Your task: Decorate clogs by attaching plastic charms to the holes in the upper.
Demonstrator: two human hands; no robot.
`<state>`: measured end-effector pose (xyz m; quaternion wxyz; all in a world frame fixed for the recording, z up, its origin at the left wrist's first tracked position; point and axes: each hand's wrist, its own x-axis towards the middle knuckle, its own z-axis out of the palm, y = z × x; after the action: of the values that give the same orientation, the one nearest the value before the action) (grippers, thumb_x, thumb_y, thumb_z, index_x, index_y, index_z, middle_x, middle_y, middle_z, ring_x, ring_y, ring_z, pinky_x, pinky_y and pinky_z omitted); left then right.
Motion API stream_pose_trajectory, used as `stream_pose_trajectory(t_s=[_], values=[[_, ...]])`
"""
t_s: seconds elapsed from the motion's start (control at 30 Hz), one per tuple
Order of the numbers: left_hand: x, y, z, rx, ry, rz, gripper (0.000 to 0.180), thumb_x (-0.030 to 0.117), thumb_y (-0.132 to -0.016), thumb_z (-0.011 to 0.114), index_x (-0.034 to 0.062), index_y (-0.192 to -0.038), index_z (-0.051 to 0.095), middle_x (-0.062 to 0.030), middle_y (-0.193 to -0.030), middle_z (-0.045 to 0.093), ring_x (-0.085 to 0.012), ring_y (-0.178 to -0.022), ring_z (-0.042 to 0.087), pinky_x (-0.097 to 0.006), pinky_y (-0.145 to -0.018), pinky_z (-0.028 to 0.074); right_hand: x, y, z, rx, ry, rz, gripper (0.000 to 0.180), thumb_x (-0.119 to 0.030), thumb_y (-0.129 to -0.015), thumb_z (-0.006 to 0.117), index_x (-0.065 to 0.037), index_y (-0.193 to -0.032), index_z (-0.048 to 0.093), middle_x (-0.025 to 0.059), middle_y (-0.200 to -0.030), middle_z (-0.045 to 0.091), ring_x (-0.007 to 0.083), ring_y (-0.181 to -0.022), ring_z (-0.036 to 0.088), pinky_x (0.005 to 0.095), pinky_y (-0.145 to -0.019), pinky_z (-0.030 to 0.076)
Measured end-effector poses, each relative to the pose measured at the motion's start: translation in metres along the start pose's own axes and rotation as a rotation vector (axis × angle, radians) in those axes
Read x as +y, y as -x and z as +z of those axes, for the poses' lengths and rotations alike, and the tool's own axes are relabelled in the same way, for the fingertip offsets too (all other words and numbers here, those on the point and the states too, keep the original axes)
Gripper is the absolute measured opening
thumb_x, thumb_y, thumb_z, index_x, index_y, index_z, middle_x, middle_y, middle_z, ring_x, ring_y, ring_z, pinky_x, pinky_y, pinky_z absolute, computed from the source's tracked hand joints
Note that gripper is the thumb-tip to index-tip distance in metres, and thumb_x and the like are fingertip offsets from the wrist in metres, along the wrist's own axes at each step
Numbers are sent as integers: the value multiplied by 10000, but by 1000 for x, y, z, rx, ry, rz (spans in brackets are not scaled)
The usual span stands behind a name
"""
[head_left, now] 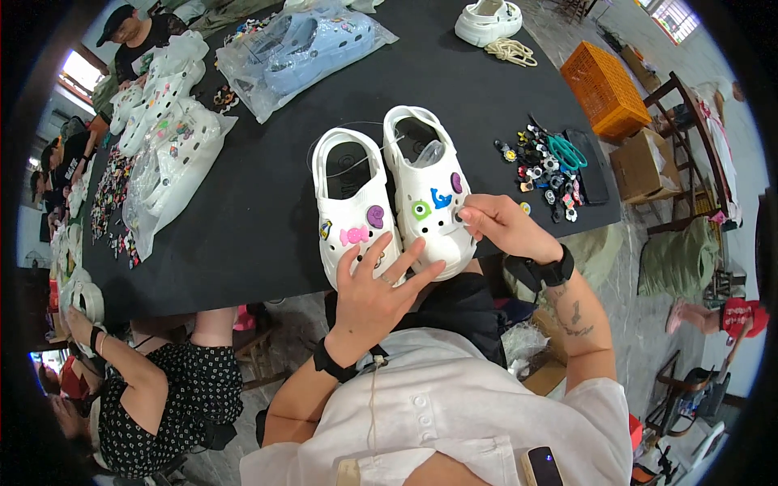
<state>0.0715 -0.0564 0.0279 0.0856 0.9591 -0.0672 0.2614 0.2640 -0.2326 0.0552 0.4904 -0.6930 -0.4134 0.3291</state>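
**Two white clogs with charms at the near edge of the black table**

A pair of white clogs stands side by side at the near edge of the black table point(267, 202), toes toward the person. The left clog point(354, 206) carries a pink candy-shaped charm point(354, 236), a purple round charm point(375, 215) and a small charm on its left side. The right clog point(428, 190) has a green round charm point(420, 211), a blue charm point(440, 198) and a purple charm point(456, 182), and some clear plastic sits inside its opening.

The left hand point(374, 285) is spread, with the fingers stretched and apart; the fingertips lie on the toes of both clogs, mostly on the left one and in the gap between them. The right hand point(496, 223) is at the right side of the right clog's toe. Its thumb and fingers are brought together in a pinch against the clog, but what they pinch is too small to tell. Both wrists wear a black band.

To the right of the clogs, well apart, lies a heap of small mixed charms point(545, 174) with teal scissors point(566, 152) on it. Further back on the table are blue clogs in a clear plastic bag point(304, 49), bagged white clogs point(174, 154) at the left, and one more white clog point(489, 20) beside a coil of beige cord point(510, 51). An orange plastic crate point(604, 87) stands beyond the table's right edge. Another person in a black dotted dress point(162, 389) sits at the left.
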Motion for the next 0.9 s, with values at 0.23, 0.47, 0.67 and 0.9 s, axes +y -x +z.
stream_pose_trajectory(t_s=[0.23,0.47,0.67,0.9], values=[[-1,1,-2,-29,2,-8,501,250,-727,737,375,-1203,639,51,-1352,535,-258,-1202,472,-480,-1020,287,2,8,-23,280,55,137,367,-313,-995,519,-8,-798,574,-8,-673,524,76,-624,493,258,-573,410],[0,3,-4,-6,34,-3,487,273,-743,736,340,-1215,634,13,-1347,537,-257,-1210,467,-479,-1019,295,27,32,-99,632,997,258,331,-282,-900,619,-3,-730,569,169,-656,596,372,-645,580,436,-564,436],[-8,10,-6,19,241,-66,553,304,-716,778,213,-1228,590,-54,-1336,529,-281,-1204,477,-449,-1012,319,53,37,-100,568,1007,303,364,-341,-888,636,-18,-733,575,164,-662,596,365,-667,604,443,-597,451],[-21,27,2,292,541,-65,556,86,-724,761,62,-1195,466,-177,-1248,497,-334,-1136,500,-423,-973,399,-7,26,-56,540,941,223,431,-404,-901,611,-13,-722,583,192,-641,585,371,-630,602,443,-553,446]])
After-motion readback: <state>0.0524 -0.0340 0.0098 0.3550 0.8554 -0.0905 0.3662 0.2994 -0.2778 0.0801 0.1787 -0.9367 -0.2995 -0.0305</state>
